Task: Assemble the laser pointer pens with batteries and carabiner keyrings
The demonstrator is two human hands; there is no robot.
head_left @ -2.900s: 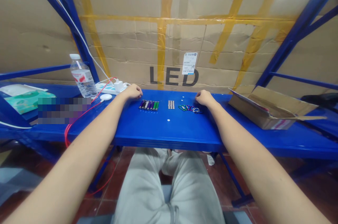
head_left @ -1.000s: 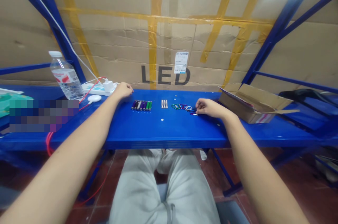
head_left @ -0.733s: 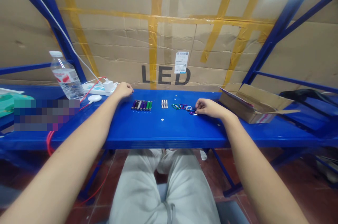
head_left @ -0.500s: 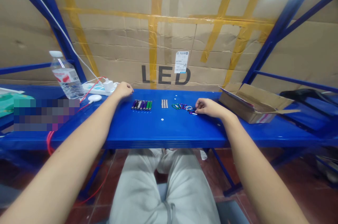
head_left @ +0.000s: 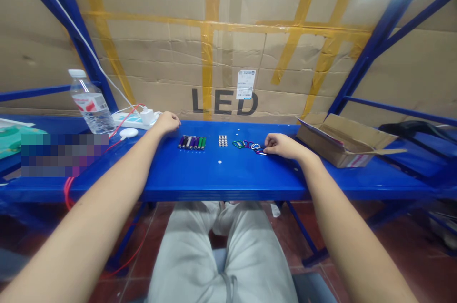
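Note:
On the blue shelf (head_left: 228,177) my right hand (head_left: 280,145) rests with its fingers curled, the fingertips touching the right end of a row of coloured carabiner clips (head_left: 248,145). Whether it grips a clip is hard to see. My left hand (head_left: 167,122) lies on the shelf with loosely curled fingers, just left of a row of small coloured tubes (head_left: 192,142). A block of small round silver discs (head_left: 222,140) sits between tubes and clips. One loose disc (head_left: 219,161) lies nearer to me.
A water bottle (head_left: 91,105), a white power strip (head_left: 134,118) with red cable, and a white puck (head_left: 128,132) stand at the left. An open cardboard box (head_left: 342,140) lies at the right. Taped cardboard marked LED (head_left: 224,102) walls the back.
My right hand has come down from behind the clips to their right end and stays there. The left hand has not moved. My head shifted slightly.

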